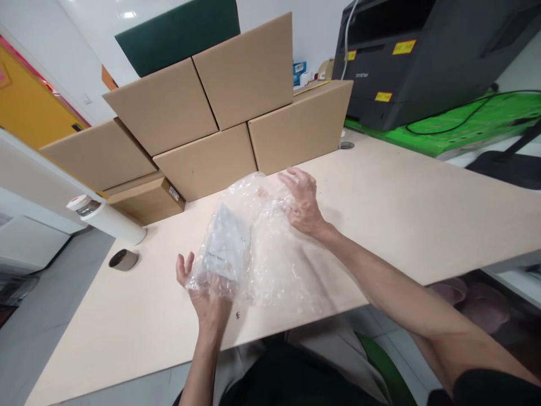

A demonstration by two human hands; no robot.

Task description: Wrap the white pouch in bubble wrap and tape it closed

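A sheet of clear bubble wrap (283, 270) is spread over the table in front of me. On its left side lies a pale blue-white flat packet (226, 242) with small dark print, seen through the plastic. My left hand (209, 296) grips the near end of the wrapped packet, its thumb side raised at the left and the other fingers partly covered by plastic. At the upper right of the sheet, my right hand (304, 203) is closed on the crumpled bubble wrap, with some fingers lifted.
Cardboard boxes (207, 163) are stacked at the table's back, a dark green box (181, 36) on top. To the left are a white bottle (112, 220) and a small brownish cup-like cylinder (123, 259). A dark printer (406, 62) stands at the right rear.
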